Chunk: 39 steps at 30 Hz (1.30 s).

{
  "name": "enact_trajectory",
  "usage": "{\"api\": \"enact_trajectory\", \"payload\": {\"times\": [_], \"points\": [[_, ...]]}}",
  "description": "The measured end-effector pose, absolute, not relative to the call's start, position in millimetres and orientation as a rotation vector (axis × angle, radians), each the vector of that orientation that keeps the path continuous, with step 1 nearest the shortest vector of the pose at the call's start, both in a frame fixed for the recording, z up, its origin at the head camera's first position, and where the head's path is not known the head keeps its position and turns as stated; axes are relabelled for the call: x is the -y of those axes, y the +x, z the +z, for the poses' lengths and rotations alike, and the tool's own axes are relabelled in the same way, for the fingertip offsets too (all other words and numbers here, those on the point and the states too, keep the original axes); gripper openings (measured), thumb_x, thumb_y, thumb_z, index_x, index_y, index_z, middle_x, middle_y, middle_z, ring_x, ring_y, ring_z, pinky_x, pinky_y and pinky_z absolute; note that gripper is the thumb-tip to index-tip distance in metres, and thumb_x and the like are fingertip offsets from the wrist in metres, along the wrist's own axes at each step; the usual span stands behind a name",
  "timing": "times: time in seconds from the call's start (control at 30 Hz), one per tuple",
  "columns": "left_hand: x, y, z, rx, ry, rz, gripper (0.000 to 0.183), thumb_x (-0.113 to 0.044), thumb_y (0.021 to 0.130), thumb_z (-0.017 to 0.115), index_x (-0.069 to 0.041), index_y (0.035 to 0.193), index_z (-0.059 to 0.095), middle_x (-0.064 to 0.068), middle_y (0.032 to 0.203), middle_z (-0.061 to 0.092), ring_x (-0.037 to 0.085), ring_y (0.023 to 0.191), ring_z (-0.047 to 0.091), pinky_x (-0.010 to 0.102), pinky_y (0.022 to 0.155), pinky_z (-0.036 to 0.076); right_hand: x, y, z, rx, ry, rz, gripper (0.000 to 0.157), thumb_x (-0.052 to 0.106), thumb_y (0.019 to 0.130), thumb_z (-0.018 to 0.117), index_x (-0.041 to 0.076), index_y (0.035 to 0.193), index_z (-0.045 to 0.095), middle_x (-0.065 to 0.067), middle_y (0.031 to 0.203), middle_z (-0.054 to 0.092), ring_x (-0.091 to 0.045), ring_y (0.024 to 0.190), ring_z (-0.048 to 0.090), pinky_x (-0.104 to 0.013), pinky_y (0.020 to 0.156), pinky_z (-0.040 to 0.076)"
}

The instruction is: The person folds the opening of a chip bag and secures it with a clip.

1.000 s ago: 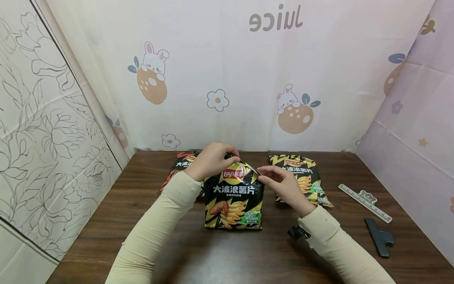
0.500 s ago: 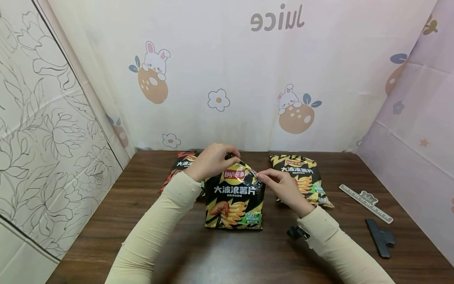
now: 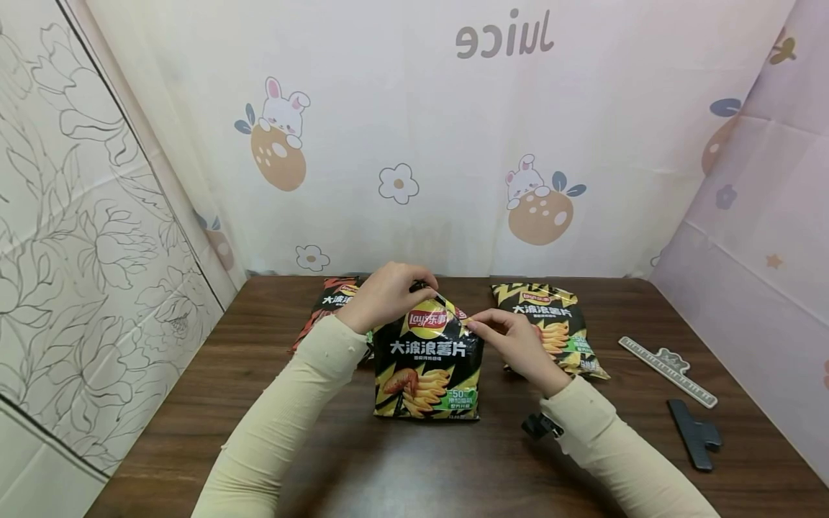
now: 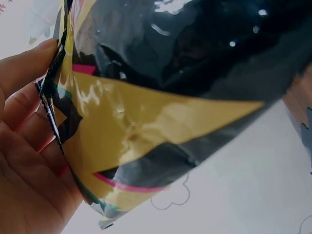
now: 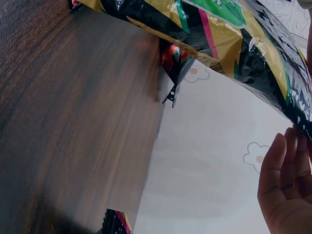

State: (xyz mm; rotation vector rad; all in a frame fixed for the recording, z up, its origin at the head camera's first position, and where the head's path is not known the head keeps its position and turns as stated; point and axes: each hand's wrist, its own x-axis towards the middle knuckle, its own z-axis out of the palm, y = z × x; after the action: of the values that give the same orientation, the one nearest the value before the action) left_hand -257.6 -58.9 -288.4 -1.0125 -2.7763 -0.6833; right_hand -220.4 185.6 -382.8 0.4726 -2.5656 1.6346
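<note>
A black and yellow bag of potato chips (image 3: 427, 360) stands upright at the middle of the table, its lower edge on the wood. My left hand (image 3: 391, 293) pinches its top edge at the left corner, thumb in front and fingers behind. At the top right corner my right hand (image 3: 518, 344) pinches the folded-over edge between thumb and fingers. The left wrist view has the bag's crimped seam (image 4: 58, 122) lying against my left fingers. In the right wrist view my right fingers (image 5: 287, 170) are behind the bag's end.
Behind on the left lies a red chip bag (image 3: 320, 309), partly hidden by my left arm. A second black and yellow chip bag (image 3: 550, 324) lies at the back right. A clear bag clip (image 3: 667, 370) and a black bag clip (image 3: 693, 434) lie on the right side.
My right hand has shifted slightly left, and the bag's top right corner is folded further over toward the front. The left hand has stayed at its corner.
</note>
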Motion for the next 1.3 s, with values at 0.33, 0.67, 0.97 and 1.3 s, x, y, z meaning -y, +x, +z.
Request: {"api": "enact_trajectory", "payload": {"times": [0.33,0.67,0.97,1.3], "points": [[62.0,-257.6,-286.1,2.830,-0.992,-0.654,0.020,-0.027,0.097,0.063,-0.016,0.111,0.073,0.000,0.112,0.072,0.014,0.101,0.067,0.036,0.089,0.053,-183.7,-220.7,-384.1,2.510,0.543,1.629,0.020,0.027,0.097,0.062,0.012,0.102,0.074,-0.008,0.105,0.071,-0.008,0.089,0.063,-0.025,0.076,0.052],[61.7,-257.4,-291.1,2.799,-1.029,-0.698,0.019,-0.022,0.097,0.063,-0.013,0.111,0.072,0.001,0.107,0.073,0.011,0.087,0.065,0.034,0.082,0.053,-185.4,-221.3,-384.7,2.575,0.467,1.544,0.018,0.021,0.097,0.062,0.009,0.105,0.073,-0.012,0.100,0.071,-0.023,0.078,0.060,-0.026,0.065,0.047],[61.4,-257.4,-294.9,2.747,-1.066,-0.736,0.020,-0.020,0.097,0.063,-0.010,0.112,0.072,0.002,0.104,0.073,0.009,0.081,0.065,0.032,0.078,0.053,-190.9,-221.1,-386.4,2.577,0.472,1.537,0.022,0.035,0.094,0.066,0.017,0.104,0.074,-0.005,0.097,0.071,-0.020,0.075,0.060,-0.028,0.062,0.047],[61.5,-256.8,-296.0,2.732,-1.078,-0.741,0.019,-0.020,0.097,0.063,-0.011,0.112,0.072,0.002,0.104,0.074,0.007,0.073,0.062,0.030,0.074,0.052,-210.2,-217.5,-390.4,2.585,0.513,1.518,0.024,0.030,0.097,0.063,0.014,0.113,0.070,-0.008,0.106,0.070,-0.016,0.080,0.062,-0.030,0.062,0.050]]}}
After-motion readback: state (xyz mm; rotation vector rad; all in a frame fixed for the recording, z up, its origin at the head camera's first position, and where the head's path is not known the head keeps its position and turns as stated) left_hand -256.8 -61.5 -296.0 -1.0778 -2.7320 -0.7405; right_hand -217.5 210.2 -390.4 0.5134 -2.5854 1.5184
